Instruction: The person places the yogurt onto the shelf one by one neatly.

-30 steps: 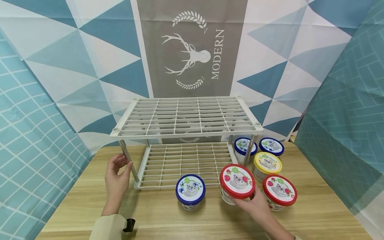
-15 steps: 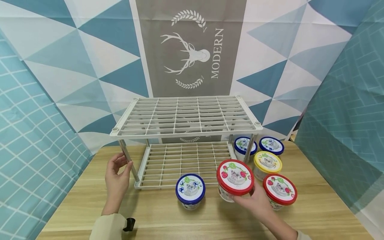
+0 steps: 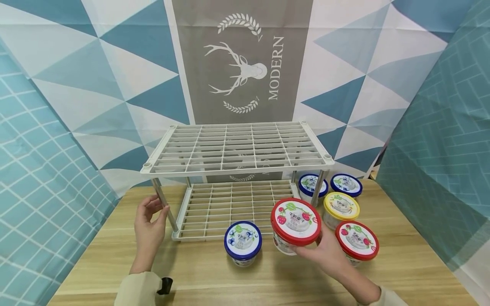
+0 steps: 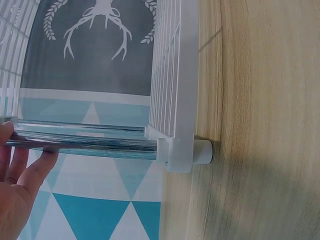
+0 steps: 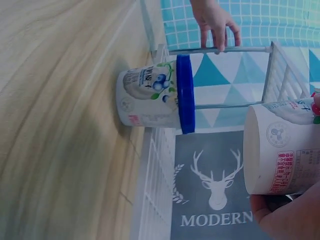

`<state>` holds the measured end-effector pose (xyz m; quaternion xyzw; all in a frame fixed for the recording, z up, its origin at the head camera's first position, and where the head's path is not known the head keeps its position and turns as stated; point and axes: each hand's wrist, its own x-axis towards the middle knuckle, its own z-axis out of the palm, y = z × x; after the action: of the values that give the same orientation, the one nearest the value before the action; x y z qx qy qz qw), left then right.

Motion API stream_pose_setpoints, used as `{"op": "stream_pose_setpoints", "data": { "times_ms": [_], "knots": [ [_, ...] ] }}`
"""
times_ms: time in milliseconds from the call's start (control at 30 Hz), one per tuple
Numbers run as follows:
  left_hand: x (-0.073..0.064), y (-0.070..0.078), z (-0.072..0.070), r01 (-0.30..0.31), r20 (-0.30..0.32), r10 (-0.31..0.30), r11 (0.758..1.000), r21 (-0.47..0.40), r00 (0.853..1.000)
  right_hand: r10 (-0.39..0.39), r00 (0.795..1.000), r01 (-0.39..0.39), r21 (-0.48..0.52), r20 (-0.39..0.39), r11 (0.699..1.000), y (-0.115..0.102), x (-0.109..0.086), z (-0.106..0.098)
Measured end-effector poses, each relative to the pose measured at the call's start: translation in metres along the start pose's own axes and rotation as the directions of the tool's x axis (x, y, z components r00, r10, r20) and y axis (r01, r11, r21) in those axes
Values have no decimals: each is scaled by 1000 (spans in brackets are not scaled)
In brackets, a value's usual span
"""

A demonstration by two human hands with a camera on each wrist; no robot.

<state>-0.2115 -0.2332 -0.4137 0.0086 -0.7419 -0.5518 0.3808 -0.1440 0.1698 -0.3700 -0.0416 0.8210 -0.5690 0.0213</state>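
Note:
My right hand (image 3: 325, 250) grips a tub with a red strawberry lid (image 3: 296, 221), lifted off the table in front of the rack. The right wrist view shows that tub's white underside (image 5: 252, 155) clear of the wood. At the left, my left hand (image 3: 150, 225) pinches the front metal post (image 4: 90, 145) of the white two-tier rack (image 3: 237, 173), thumb on one side and fingers on the other. A tub with a blue blueberry lid (image 3: 243, 240) stands on the table just before the rack's lower shelf (image 3: 206, 239), left of the held tub.
Right of the rack stand another red-lidded tub (image 3: 357, 240), a yellow-lidded tub (image 3: 341, 206) and two blue-lidded tubs, one far right (image 3: 346, 185) and one partly behind the right post (image 3: 318, 189). Patterned cloth (image 3: 145, 63) hangs behind the wooden table (image 3: 214, 289).
My right hand has raised the red-lidded tub slightly and carried it left toward the rack. The left hand stays on the post.

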Motion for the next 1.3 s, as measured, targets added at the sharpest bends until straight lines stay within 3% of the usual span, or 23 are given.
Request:
{"op": "stream_pose_setpoints", "data": {
  "times_ms": [333,633,800,933,1033,1300],
  "knots": [
    [-4,2,-4,-9,-11,9,1000,8,1000,-39,999,38,27,36,999,-16,-1,4],
    [-3,1,-6,9,23,-9,1000,7,1000,-50,997,52,-21,60,998,-30,1,-1],
    [-4,13,-5,27,40,-26,999,-24,999,-112,991,111,17,79,994,-36,3,-4],
    [-4,14,-5,17,33,-17,1000,-13,999,-153,983,152,23,100,988,-40,4,-4],
    [-2,3,-4,9,27,-8,1000,-6,1000,-157,981,156,19,111,988,-45,5,-4],
    [-1,1,-4,-2,31,2,1000,-5,1000,-166,980,170,-23,109,985,-60,10,-5]
  ]
}}
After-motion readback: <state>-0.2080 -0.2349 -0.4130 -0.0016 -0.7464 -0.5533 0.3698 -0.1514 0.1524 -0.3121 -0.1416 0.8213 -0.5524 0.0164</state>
